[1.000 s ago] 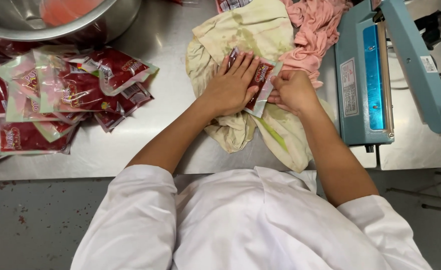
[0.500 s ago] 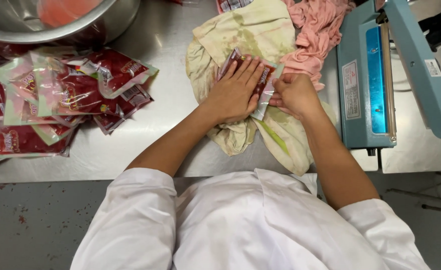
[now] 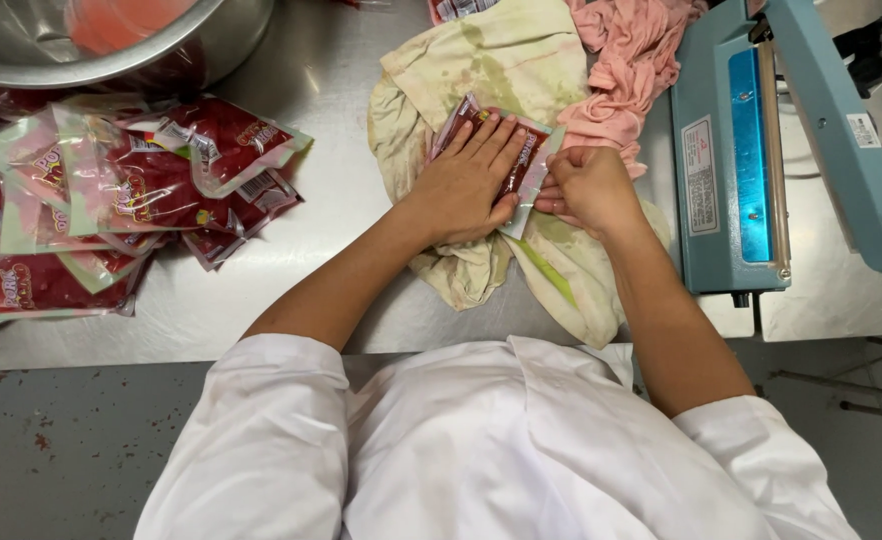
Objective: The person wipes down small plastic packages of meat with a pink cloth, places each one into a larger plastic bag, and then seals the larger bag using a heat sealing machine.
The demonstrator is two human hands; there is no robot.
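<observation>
While the steel table (image 3: 341, 130) is carrying the sealer (image 3: 751, 160) and a pouch pile (image 3: 111, 200), we are pressing our flat, open left hand (image 3: 461, 185) on one pouch (image 3: 521, 165) atop the cloth (image 3: 491, 60), flattening it; our right hand (image 3: 586, 190) is pinching its edge, steadying it.

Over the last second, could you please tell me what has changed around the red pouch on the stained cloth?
Very little. The left hand stays pressed flat on the red filled plastic pouch lying on the stained yellowish cloth, and the right hand keeps pinching its near edge. The pile of sealed red pouches, pink cloth and blue heat sealer stayed put.
</observation>
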